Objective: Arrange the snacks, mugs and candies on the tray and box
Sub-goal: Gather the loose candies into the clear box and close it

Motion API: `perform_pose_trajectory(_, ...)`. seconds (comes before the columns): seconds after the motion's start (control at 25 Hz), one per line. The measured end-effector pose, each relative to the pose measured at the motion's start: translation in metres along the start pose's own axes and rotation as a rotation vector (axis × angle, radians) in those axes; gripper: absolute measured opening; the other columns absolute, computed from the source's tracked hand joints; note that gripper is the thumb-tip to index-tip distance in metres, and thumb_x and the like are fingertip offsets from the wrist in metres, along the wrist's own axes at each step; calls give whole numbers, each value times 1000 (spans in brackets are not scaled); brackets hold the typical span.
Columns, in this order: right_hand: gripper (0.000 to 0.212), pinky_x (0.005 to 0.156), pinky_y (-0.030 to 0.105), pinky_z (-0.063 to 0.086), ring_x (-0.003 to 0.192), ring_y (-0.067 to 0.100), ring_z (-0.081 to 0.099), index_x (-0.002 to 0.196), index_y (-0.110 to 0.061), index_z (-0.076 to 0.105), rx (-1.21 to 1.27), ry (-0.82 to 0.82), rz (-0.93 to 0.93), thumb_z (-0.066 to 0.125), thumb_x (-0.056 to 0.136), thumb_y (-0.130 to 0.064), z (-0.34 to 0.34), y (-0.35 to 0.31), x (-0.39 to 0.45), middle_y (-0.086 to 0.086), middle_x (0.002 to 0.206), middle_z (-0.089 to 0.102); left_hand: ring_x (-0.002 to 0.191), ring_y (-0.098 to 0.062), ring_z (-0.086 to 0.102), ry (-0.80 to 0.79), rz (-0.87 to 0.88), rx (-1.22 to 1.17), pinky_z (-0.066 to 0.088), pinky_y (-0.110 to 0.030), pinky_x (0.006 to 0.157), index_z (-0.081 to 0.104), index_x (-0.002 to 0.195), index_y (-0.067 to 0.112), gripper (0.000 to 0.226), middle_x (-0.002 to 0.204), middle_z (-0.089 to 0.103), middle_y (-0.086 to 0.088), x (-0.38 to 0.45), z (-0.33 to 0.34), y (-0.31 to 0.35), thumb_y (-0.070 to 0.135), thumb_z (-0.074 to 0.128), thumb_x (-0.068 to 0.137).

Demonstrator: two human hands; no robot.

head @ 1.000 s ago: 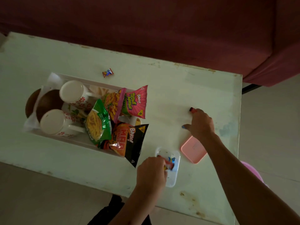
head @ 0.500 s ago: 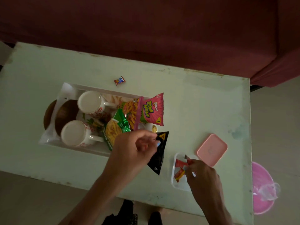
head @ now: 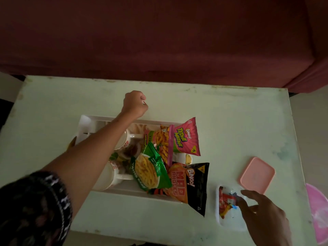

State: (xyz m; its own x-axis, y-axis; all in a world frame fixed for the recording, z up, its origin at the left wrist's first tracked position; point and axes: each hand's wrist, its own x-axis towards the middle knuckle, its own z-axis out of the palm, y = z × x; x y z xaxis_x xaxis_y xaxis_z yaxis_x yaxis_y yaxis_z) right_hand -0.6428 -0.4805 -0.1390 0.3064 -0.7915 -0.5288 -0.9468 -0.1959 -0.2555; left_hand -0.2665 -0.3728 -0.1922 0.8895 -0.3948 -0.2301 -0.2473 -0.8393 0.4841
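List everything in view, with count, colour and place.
table: one, pale green, fills the view
sofa: one, dark red, behind the table
tray: one, white, table centre-left
mugs: two, white with floral print, in the tray
snack packets: three; pink, green, black-and-orange; tray's right end
box: one, clear, candies inside, near right edge
lid: one, pink, beside the box
left hand: closed, beyond the tray
right hand: open, over the box

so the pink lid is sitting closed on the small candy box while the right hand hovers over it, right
Not quite. The head view shows the pink lid lying off on the table, beside the small candy box, which is open. The right hand does hover over it.
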Motion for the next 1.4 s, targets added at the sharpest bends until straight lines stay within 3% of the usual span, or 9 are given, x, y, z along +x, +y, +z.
perform_pose_trajectory(0.16, 14, 61, 27, 38, 66, 16, 58, 93, -35, 71, 82, 56, 13, 68, 80, -35, 9, 4, -11, -5, 81, 69, 100, -38, 61, -63, 38, 218, 51, -42, 88, 67, 95, -5, 23, 105, 67, -26, 20, 26, -12, 5, 68, 75)
perform_pose_trajectory(0.44, 11, 56, 13, 36, 60, 2, 60, 91, -29, 72, 205, 92, -28, 70, 81, -24, 25, 24, -23, -9, 90, 73, 96, -33, 65, -45, 84, 104, 51, -37, 90, 69, 92, -4, 14, 101, 70, -22, 1, 15, 13, 4, 64, 80)
perform_pose_trajectory(0.6, 10, 54, 6, 35, 51, -9, 56, 91, -26, 72, 283, 97, -31, 69, 82, -22, 19, 40, -20, -11, 80, 69, 75, -11, 67, 80, 343, -224, 50, -11, 71, 70, 92, 9, 12, 88, 73, -6, -92, 0, 67, 13, 65, 82)
perform_pose_trajectory(0.72, 10, 57, 7, 36, 50, -4, 58, 92, -23, 73, 326, 89, -25, 69, 83, -21, 11, 52, -15, -12, 81, 69, 78, -9, 64, -93, 493, -330, 52, -23, 72, 70, 87, 17, 9, 87, 71, 2, -196, 28, 100, 17, 62, 82)
perform_pose_trajectory(0.84, 10, 58, 8, 35, 61, -9, 57, 92, -22, 72, 336, 80, -29, 69, 83, -21, 4, 66, -9, -12, 85, 70, 92, -21, 61, -311, 540, -116, 54, -37, 77, 68, 99, 12, 18, 99, 67, -7, -278, 83, 115, 9, 57, 85)
perform_pose_trajectory(1.0, 10, 54, 13, 39, 56, -13, 56, 93, -26, 71, 343, 82, -7, 69, 83, -25, -4, 84, 4, -8, 82, 71, 97, -23, 64, -348, 543, 75, 58, -35, 77, 67, 102, 9, 21, 105, 68, -10, -314, 135, 117, 6, 61, 82)
perform_pose_trajectory(1.2, 39, 69, 25, 41, 76, 12, 61, 114, -16, 64, 343, 111, 5, 71, 80, -34, -1, 83, 39, 4, 112, 70, 101, -24, 58, -326, 389, -51, 54, -35, 81, 65, 101, 7, 20, 105, 65, -10, -318, 147, 113, 7, 52, 87)
perform_pose_trajectory(1.32, 83, 90, 39, 43, 112, 36, 55, 139, -7, 35, 313, 151, 103, 70, 77, -48, 9, 62, 71, 21, 131, 52, 97, -18, 57, -151, 316, -177, 53, -27, 78, 63, 104, 10, 21, 104, 64, -6, -330, 142, 109, 8, 59, 83)
perform_pose_trajectory(1.4, 100, 93, 46, 42, 122, 44, 42, 145, -7, 19, 252, 125, 153, 70, 73, -53, 19, 46, 91, 26, 134, 39, 105, -17, 54, -71, 225, -239, 52, -24, 84, 56, 116, 10, 34, 112, 59, -8, -341, 143, 105, 6, 61, 83)
